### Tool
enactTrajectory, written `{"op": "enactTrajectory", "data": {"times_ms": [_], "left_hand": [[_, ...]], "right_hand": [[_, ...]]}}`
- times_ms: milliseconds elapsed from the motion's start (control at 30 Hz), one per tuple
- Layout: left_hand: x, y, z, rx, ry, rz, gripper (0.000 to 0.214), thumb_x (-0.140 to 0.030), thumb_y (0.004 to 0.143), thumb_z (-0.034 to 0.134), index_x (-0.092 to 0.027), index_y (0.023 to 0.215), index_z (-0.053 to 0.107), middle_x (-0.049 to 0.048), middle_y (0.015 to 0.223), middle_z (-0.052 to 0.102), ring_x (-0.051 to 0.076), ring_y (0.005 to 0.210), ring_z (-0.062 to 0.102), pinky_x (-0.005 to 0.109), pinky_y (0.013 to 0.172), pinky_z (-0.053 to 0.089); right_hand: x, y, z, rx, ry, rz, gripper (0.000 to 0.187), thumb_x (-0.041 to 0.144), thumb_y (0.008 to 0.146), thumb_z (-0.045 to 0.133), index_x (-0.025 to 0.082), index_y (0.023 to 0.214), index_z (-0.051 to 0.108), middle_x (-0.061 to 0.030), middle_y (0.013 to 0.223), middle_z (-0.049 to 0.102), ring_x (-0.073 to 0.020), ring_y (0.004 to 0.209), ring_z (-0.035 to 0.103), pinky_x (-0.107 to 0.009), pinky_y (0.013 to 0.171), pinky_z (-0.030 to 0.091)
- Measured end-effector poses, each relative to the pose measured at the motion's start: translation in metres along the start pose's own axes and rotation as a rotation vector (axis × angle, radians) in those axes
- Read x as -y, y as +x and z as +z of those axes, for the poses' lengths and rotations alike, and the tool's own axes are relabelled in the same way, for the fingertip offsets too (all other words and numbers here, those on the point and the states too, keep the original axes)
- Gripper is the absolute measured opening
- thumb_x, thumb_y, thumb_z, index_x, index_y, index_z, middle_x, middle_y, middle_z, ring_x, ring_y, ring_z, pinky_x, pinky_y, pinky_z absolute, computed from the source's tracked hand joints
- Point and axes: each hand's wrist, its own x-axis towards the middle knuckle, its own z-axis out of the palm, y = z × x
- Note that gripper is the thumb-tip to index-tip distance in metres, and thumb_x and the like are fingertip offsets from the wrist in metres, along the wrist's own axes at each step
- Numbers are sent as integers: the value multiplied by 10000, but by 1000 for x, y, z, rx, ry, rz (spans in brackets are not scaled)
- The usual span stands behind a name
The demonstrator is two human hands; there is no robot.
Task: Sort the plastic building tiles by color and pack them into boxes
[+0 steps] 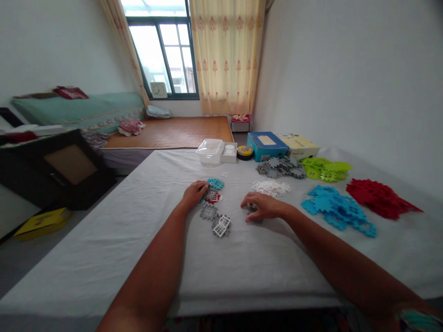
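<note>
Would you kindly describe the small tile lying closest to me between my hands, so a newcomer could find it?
On the white-covered table, look between the left hand and the right hand. Nearest the front edge lies a white lattice tile with grey toothed edges; the grey tile beside it has no white.

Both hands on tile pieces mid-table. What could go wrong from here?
1. The left hand rests on the joined tile cluster; a sideways push might pull it apart.
2. The right hand covers a grey piece; its forearm passes near the blue tile pile and could scatter it.
3. The tablecloth may bunch if pieces are dragged.
</note>
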Motion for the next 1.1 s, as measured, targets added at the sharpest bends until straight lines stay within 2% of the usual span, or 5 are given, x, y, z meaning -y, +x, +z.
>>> {"op": "enactTrajectory", "data": {"times_ms": [100, 233, 533, 767, 1100], "left_hand": [[0, 0, 0, -3, -5, 7, 370, -410, 898, 419, -217, 998, 718, 55, 1082, 708, 208, 1044, 629, 338, 972, 468], [-3, -1, -1, 3, 4, 3, 382, -405, 906, 403, -212, 1013, 714, 59, 1086, 706, 207, 1042, 627, 339, 970, 466], [-5, -1, -3, 10, 4, 8, 382, -406, 901, 400, -212, 1016, 708, 58, 1106, 701, 203, 1060, 620, 333, 978, 464], [-7, -1, -3, 3, -2, 1, 373, -409, 897, 407, -214, 995, 710, 61, 1079, 706, 211, 1042, 627, 350, 970, 470], [-4, -1, -3, -8, -17, -7, 363, -400, 895, 422, -211, 993, 717, 58, 1084, 703, 208, 1035, 628, 338, 966, 468]], "right_hand": [[7, -8, -5, 86, -66, -91, 650, 462, 585, 843, 209, 1159, 672, -112, 1152, 618, -257, 1090, 555, -378, 965, 438], [-3, -14, -11, 93, 16, -120, 570, 402, 680, 793, 210, 1198, 651, -102, 1190, 629, -235, 1113, 562, -372, 996, 423], [-18, -7, 4, -296, 29, 122, 357, 311, 923, 425, 193, 1140, 682, -66, 1027, 729, -198, 900, 672, -323, 824, 499], [-35, -7, 2, -446, -64, 156, 308, 386, 906, 484, 211, 978, 727, -71, 969, 736, -218, 875, 667, -323, 802, 483], [-111, 21, -80, -852, 17, 545, 403, 479, 845, 505, 132, 961, 675, -57, 650, 663, -154, 511, 563, -267, 510, 448]]}}
